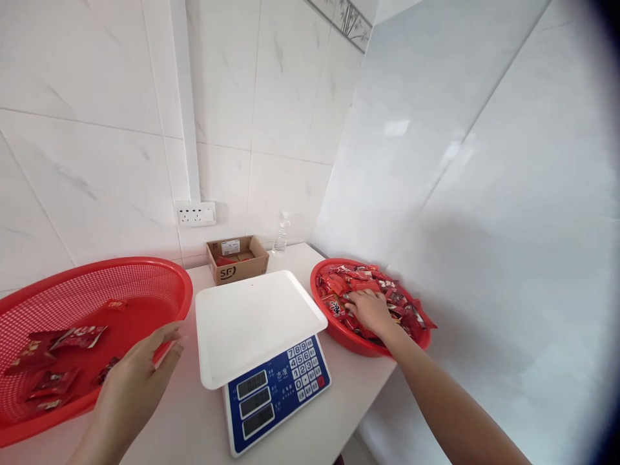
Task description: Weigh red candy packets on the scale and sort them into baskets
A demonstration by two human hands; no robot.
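Observation:
My right hand [371, 311] rests on a heap of small red wrapped snack packets [334, 284] in a round red plastic basket [356, 345] on the right. Its fingers are a little apart and touch the wrappers; no single packet shows clearly in its grasp. My left hand [138, 381] hovers by the near rim of a larger red mesh basket [145, 274], thumb and fingers apart, with nothing seen in it. A few dark red packets [53, 382] lie on that basket's floor. Between the hands stands a digital scale [278, 387] with a bare white pan [256, 323].
Behind the scale sits an open cardboard box [247, 266] with something red inside. A clear plastic bottle [281, 236] stands at the back of the white table [300, 255]. A wall socket [195, 214] is above the box. Walls bound the back and right.

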